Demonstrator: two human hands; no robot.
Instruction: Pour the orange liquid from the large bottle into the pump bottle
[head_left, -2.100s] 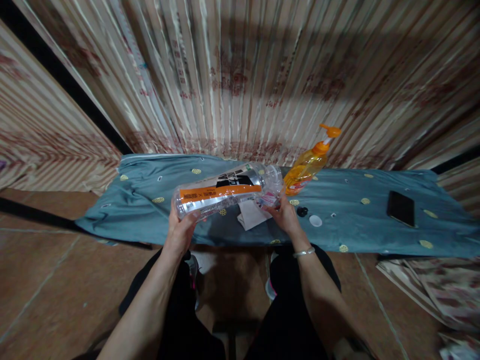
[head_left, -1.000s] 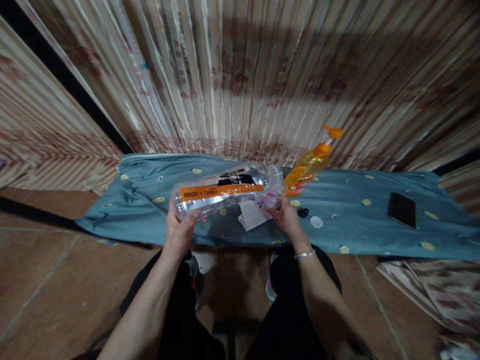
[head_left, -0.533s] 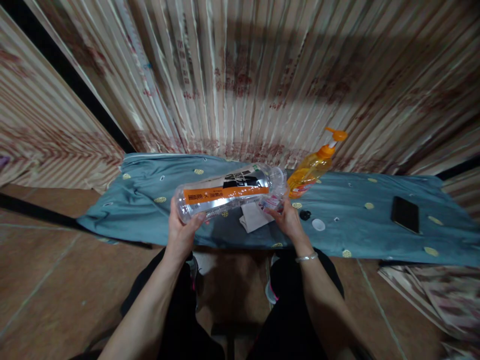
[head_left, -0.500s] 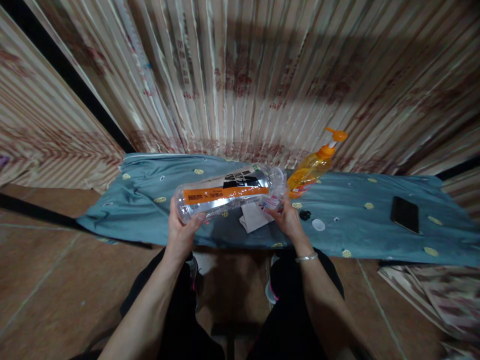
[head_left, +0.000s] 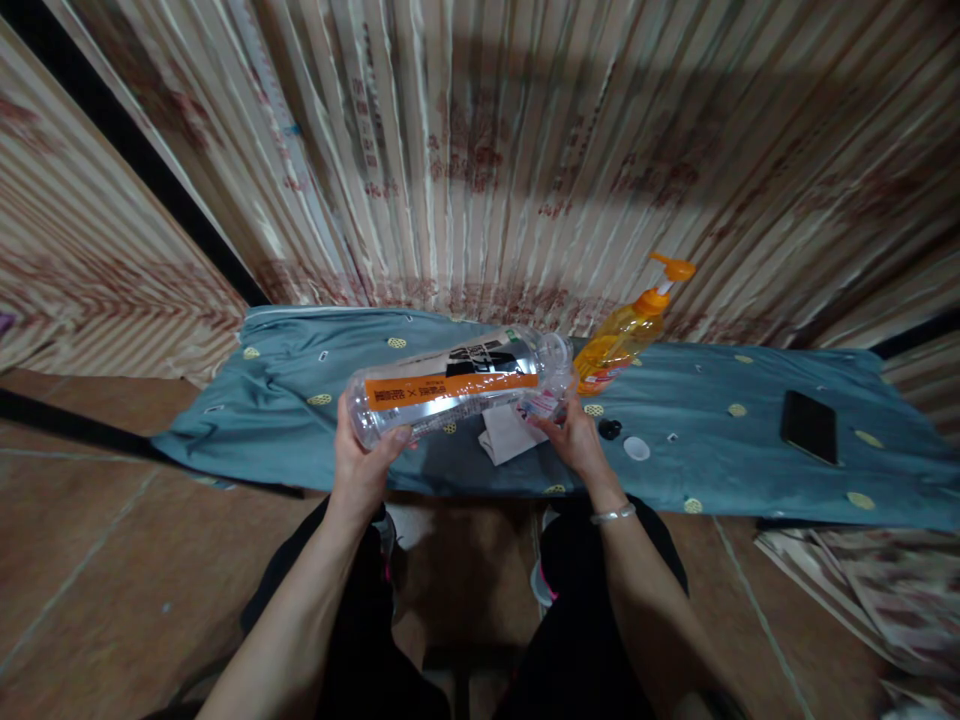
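My left hand [head_left: 364, 448] is closed round the base of a large clear plastic bottle [head_left: 450, 388] with an orange and black label. The bottle is tipped on its side, its uncapped neck pointing right. At that neck, my right hand [head_left: 579, 437] grips a small clear plastic bottle [head_left: 541, 403] with a pinkish label. The two bottles overlap there, and I cannot tell whether their mouths touch. Whether any liquid passes between them does not show. Below them lies a folded pale cloth [head_left: 511, 437].
An orange pump bottle [head_left: 619, 340] stands behind my right hand. A black cap [head_left: 610, 429] and a white cap [head_left: 637, 448] lie right of that hand. Farther right is a dark flat device [head_left: 810, 427]. Teal patterned fabric [head_left: 720, 440] covers the bench; a striped curtain [head_left: 480, 150] hangs behind.
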